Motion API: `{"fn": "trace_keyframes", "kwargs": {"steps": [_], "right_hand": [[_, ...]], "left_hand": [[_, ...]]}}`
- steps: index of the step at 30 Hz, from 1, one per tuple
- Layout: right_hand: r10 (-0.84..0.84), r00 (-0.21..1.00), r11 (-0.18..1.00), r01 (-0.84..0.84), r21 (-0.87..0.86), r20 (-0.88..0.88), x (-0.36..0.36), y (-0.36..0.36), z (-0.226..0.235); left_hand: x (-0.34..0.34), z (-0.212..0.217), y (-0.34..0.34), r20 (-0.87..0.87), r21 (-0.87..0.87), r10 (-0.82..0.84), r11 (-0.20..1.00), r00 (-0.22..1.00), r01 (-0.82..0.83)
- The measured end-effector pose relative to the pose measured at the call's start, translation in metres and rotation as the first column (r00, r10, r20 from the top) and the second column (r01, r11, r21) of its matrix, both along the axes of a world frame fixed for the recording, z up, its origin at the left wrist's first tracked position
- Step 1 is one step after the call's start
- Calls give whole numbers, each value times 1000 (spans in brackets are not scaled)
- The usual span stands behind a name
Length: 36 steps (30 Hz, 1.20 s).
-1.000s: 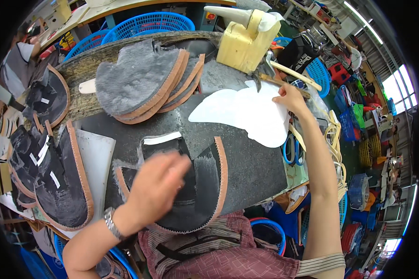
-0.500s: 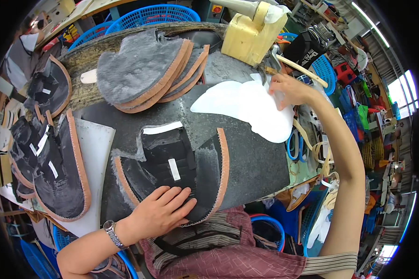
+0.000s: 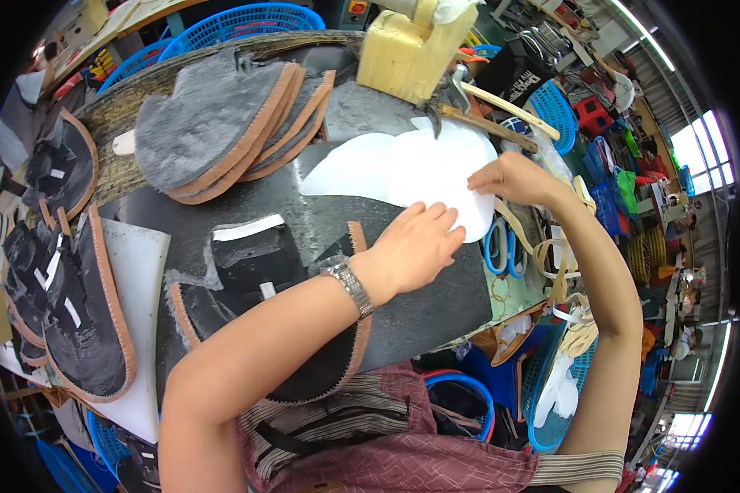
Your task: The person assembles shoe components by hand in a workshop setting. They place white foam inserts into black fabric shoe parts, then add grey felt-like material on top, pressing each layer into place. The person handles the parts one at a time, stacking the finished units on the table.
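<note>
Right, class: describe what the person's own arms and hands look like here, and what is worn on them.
Both forearms are bare, with no gloves or long sleeves. The left hand has a silver metal-link wristwatch on its wrist. The right hand shows no watch or ring that can be seen. At the right upper arm a striped beige sleeve edge shows.

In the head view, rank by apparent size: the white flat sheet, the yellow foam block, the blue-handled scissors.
1. White flat sheet, largest, though both hands cover part of it.
2. Yellow foam block, partly cut off at the top edge.
3. Blue-handled scissors, clearly smallest.
</note>
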State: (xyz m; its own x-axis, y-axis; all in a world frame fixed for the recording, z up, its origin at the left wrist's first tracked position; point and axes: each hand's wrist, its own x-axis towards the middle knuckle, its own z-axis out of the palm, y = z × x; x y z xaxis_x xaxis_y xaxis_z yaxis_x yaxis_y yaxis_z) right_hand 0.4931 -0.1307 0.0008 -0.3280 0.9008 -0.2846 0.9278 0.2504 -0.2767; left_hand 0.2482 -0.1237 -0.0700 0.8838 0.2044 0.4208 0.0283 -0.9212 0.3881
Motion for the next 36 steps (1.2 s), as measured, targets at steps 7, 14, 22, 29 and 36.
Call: {"fn": "trace_keyframes", "kwargs": {"steps": [7,14,22,29,36], "right_hand": [[-261,918,927,325,188,-299,31,-18,26],[65,990,967,-93,238,123,10,-25,-20],[-429,682,700,665,259,-592,49,-11,-4],[-242,849,635,505,584,-470,-62,-47,23],[-351,388,611,784,105,-852,-78,-62,28]], "left_hand": [[10,-8,-3,-152,76,36,997,988,-25],[2,-16,-7,-57,176,30,984,998,-20],[12,5,-6,-306,49,-17,998,952,34],[11,45,-2,195,-929,335,364,922,64],[-15,39,20,121,-984,614,178,780,12]]}}
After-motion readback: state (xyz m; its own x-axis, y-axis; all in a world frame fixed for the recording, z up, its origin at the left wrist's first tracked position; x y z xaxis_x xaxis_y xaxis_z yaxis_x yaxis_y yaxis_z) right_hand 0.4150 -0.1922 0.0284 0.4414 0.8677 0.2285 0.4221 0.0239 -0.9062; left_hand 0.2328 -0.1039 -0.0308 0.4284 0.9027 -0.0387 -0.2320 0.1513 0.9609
